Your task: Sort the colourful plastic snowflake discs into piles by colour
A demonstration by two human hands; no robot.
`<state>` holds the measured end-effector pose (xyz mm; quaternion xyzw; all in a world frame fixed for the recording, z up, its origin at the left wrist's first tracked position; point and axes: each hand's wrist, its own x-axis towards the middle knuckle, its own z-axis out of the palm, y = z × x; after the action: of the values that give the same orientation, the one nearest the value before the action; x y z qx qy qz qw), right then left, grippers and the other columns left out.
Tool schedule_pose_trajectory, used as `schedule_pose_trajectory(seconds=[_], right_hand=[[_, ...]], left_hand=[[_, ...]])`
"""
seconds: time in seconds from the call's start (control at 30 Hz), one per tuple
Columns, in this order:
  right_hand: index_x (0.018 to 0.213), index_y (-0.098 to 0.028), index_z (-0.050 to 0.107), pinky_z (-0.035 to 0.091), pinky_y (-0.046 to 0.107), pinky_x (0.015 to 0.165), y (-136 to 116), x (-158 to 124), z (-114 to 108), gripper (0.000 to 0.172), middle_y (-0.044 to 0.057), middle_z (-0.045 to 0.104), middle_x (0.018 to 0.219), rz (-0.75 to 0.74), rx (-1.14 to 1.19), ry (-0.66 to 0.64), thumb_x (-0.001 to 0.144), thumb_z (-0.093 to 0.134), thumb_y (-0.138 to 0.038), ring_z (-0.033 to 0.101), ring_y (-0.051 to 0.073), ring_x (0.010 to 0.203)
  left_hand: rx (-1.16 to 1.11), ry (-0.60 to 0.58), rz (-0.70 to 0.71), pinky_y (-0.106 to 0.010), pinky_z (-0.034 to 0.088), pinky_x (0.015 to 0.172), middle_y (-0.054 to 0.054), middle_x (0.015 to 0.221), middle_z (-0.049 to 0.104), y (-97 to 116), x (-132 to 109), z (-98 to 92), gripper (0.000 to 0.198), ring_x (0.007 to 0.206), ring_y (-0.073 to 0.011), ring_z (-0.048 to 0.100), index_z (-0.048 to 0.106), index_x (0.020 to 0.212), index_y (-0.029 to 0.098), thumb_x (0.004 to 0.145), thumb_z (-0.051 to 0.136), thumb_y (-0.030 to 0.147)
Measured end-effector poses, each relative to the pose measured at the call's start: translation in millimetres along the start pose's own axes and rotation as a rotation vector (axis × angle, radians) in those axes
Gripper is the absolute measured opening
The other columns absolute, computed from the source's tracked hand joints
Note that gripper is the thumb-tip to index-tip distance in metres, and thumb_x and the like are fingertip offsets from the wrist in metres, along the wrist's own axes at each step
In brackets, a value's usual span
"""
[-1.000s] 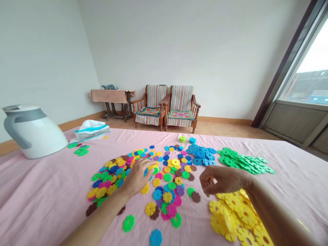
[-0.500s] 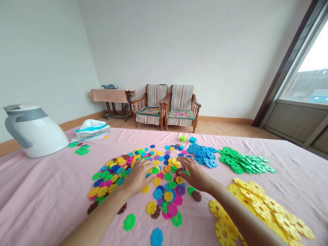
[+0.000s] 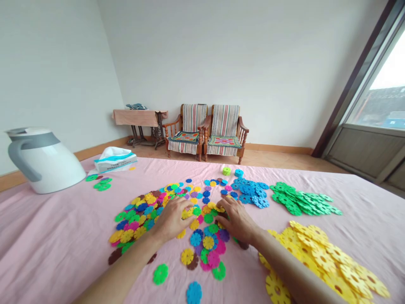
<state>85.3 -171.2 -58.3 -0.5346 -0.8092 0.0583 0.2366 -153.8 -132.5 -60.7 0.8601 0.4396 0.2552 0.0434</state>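
Observation:
Colourful notched plastic discs, shaped like flat flowers, lie mixed on the pink tablecloth. My left hand rests over the right edge of the mixed pile, its fingers forward and its thumb apart. Beside its fingertips are yellow and green discs. My right hand is bent down over the middle discs, with thumb and forefinger apart near a green disc. It touches yellow and dark discs, partly hidden under the fingers; I see none lifted. Closer to me lie a yellow disc, a green disc and a blue disc.
Sorted heaps stand to the right: blue discs, green discs and yellow discs, the last beside my right forearm. Small green and blue stacks sit behind. At left are a white jug and a tissue box.
My right hand has moved slightly left and toward me, its fingers bending further over the middle discs. My left hand has shifted a little to the right.

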Motion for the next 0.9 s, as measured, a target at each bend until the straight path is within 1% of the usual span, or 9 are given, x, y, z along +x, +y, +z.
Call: schedule_pose_trajectory(seconds=[0.07, 0.13, 0.27, 0.43, 0.5, 0.57, 0.63, 0.8, 0.9], right_hand=[[0.092, -0.018, 0.062, 0.039, 0.034, 0.082, 0, 0, 1, 0.010, 0.007, 0.062, 0.099, -0.013, 0.018, 0.017, 0.083, 0.060, -0.022, 0.055, 0.022, 0.096], [0.084, -0.019, 0.063, 0.039, 0.031, 0.078, 1, 0, 3, 0.006, 0.005, 0.062, 0.088, -0.043, 0.046, 0.030, 0.085, 0.057, -0.017, 0.056, 0.019, 0.088], [0.076, -0.019, 0.065, 0.039, 0.029, 0.076, 4, 2, 7, 0.021, 0.005, 0.061, 0.081, -0.065, 0.110, 0.099, 0.090, 0.049, -0.018, 0.055, 0.018, 0.083], [0.069, -0.020, 0.065, 0.039, 0.027, 0.071, 6, 4, 8, 0.026, 0.003, 0.059, 0.074, 0.038, 0.212, 0.218, 0.089, 0.049, -0.022, 0.054, 0.017, 0.076], [0.067, -0.019, 0.064, 0.037, 0.026, 0.065, 6, 5, 8, 0.027, 0.001, 0.057, 0.069, 0.083, 0.237, 0.230, 0.089, 0.048, -0.022, 0.052, 0.015, 0.069], [0.066, -0.019, 0.063, 0.036, 0.025, 0.060, 7, 5, 8, 0.026, 0.001, 0.056, 0.067, 0.110, 0.249, 0.234, 0.087, 0.047, -0.021, 0.051, 0.014, 0.063], [0.066, -0.018, 0.063, 0.036, 0.024, 0.059, 8, 5, 9, 0.026, 0.001, 0.056, 0.066, 0.121, 0.260, 0.231, 0.087, 0.047, -0.022, 0.051, 0.013, 0.061], [0.061, -0.018, 0.060, 0.036, 0.022, 0.057, 5, 3, 11, 0.029, 0.000, 0.055, 0.065, 0.132, 0.296, 0.207, 0.086, 0.046, -0.023, 0.050, 0.012, 0.060], [0.064, -0.018, 0.062, 0.035, 0.022, 0.056, 1, 2, 10, 0.027, 0.000, 0.057, 0.066, 0.143, 0.318, 0.199, 0.085, 0.047, -0.022, 0.050, 0.012, 0.059]], left_hand=[[0.000, -0.015, 0.001, -0.035, 0.043, 0.084, -0.004, 0.093, 0.067, 1, 0, 0.2, 0.025, 0.093, -0.0237, 0.058, 0.069, 0.097, 0.021, 0.074, 0.072, 0.031], [0.010, -0.036, -0.006, -0.035, 0.043, 0.084, -0.005, 0.094, 0.068, 2, -1, -0.1, 0.024, 0.093, -0.0235, 0.059, 0.070, 0.097, 0.022, 0.075, 0.071, 0.031], [0.063, -0.060, 0.030, -0.035, 0.042, 0.085, -0.005, 0.090, 0.069, 4, 0, -3.5, 0.020, 0.092, -0.0228, 0.058, 0.071, 0.098, 0.022, 0.080, 0.067, 0.029], [0.114, -0.082, 0.056, -0.034, 0.043, 0.081, -0.004, 0.084, 0.069, 8, 0, -7.4, 0.015, 0.086, -0.0214, 0.059, 0.072, 0.087, 0.021, 0.085, 0.057, 0.021], [0.093, -0.073, 0.042, -0.035, 0.044, 0.081, -0.005, 0.088, 0.069, 8, -1, -5.9, 0.015, 0.089, -0.0225, 0.059, 0.071, 0.092, 0.021, 0.084, 0.060, 0.028], [0.072, -0.062, 0.030, -0.037, 0.044, 0.085, -0.007, 0.098, 0.067, 6, -1, -3.3, 0.030, 0.096, -0.0252, 0.057, 0.069, 0.103, 0.022, 0.080, 0.065, 0.039], [0.066, -0.072, 0.019, -0.038, 0.044, 0.086, -0.008, 0.102, 0.065, 5, -1, -1.2, 0.038, 0.099, -0.0266, 0.057, 0.068, 0.108, 0.023, 0.077, 0.068, 0.044], [0.073, -0.102, 0.024, -0.034, 0.045, 0.081, -0.006, 0.089, 0.066, 12, -2, -4.8, 0.023, 0.089, -0.0240, 0.059, 0.071, 0.097, 0.021, 0.077, 0.068, 0.031], [0.103, -0.104, 0.066, -0.034, 0.043, 0.080, -0.005, 0.083, 0.067, 17, -2, -9.0, 0.014, 0.085, -0.0229, 0.060, 0.071, 0.090, 0.021, 0.081, 0.061, 0.026]])
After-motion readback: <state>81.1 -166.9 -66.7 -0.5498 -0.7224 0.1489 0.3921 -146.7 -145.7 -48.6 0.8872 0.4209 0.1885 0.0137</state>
